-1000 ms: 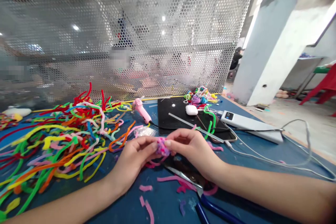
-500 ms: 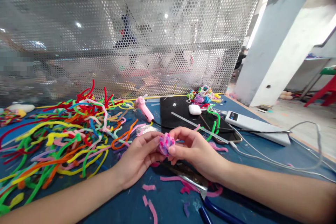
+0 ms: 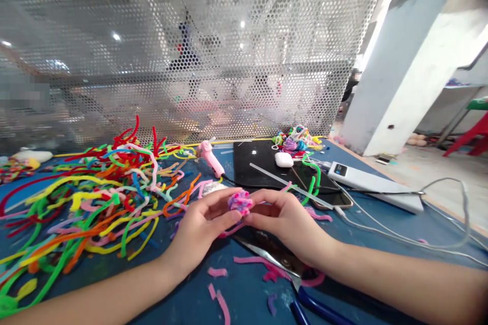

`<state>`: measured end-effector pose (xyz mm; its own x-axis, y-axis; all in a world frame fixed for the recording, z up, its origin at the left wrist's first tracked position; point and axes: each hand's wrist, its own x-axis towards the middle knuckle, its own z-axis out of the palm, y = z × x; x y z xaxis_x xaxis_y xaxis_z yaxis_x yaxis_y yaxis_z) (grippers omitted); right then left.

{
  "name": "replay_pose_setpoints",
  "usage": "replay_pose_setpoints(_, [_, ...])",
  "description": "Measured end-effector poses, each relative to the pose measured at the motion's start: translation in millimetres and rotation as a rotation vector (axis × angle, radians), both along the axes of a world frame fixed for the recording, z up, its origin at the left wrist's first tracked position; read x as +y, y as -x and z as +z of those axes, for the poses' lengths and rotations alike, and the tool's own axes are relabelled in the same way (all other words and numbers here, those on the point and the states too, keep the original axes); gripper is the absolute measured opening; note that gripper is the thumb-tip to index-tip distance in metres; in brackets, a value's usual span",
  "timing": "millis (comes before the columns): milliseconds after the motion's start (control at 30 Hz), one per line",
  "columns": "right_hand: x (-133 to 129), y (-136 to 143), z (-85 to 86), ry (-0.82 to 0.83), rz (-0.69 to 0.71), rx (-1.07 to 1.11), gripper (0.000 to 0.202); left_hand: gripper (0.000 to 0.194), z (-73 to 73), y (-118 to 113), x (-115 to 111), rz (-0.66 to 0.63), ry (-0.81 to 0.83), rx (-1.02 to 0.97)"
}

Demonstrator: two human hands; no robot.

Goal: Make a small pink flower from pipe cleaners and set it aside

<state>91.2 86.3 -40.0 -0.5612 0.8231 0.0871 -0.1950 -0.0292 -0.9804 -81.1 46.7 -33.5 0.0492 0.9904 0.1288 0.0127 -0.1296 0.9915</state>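
Between my fingertips is a small pink and purple fuzzy ball (image 3: 239,202). My left hand (image 3: 208,221) grips it from the left, with the thumb at its lower front. From the right, my right hand (image 3: 274,213) pinches its edge between thumb and fingers. Scissors with dark blue handles (image 3: 318,304) lie under and in front of my right hand, their blades partly hidden. Short pink fuzzy pieces (image 3: 221,306) and a purple scrap (image 3: 271,303) are scattered on the blue table (image 3: 183,297) near them.
A tangled heap of colourful fuzzy stems (image 3: 95,208) covers the left side. Behind my hands are a pink tool (image 3: 210,159), a black board (image 3: 251,165) and a white earphone case (image 3: 284,160). A white power bank (image 3: 375,186) with cables lies right. Perforated metal (image 3: 236,76) stands behind.
The ball has turned between my fingers and sits slightly higher. My left thumb has shifted down to its lower front, and my right fingers have moved to its right edge.
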Motion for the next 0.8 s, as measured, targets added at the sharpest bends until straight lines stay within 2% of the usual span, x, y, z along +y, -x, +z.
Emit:
replay_pose_setpoints(100, [-1,0,2.7,-0.082,0.002,-0.021,0.017,0.033,-2.6,2,2,0.030,-0.008,0.003])
replay_pose_setpoints(167, [-3,-1,5.1,-0.081,-0.005,-0.035,0.017,0.032,-4.2,3,3,0.045,-0.002,-0.070])
replay_pose_setpoints(300, [-4,-2,9.0,-0.075,-0.173,-0.045,0.021,0.033,-4.4,2,4,0.016,0.081,-0.321])
replay_pose_setpoints(367, [-4,-2,10.2,-0.037,-0.202,-0.044,0.023,0.031,-2.7,1,4,-0.038,0.121,-0.381])
replay_pose_setpoints(467, [-3,-1,11.2,0.016,-0.155,-0.064,0.024,0.027,0.2,0,3,-0.146,0.152,-0.402])
replay_pose_setpoints(567, [-2,0,10.8,-0.001,-0.129,-0.070,0.024,0.025,1.5,0,2,-0.213,0.164,-0.392])
replay_pose_setpoints(700, [-3,-1,10.1,-0.020,-0.087,-0.069,0.027,0.022,1.0,0,2,-0.236,0.196,-0.379])
replay_pose_setpoints(800, [-6,-3,11.5,-0.045,0.007,-0.053,0.030,0.021,1.2,-1,1,-0.239,0.202,-0.399])
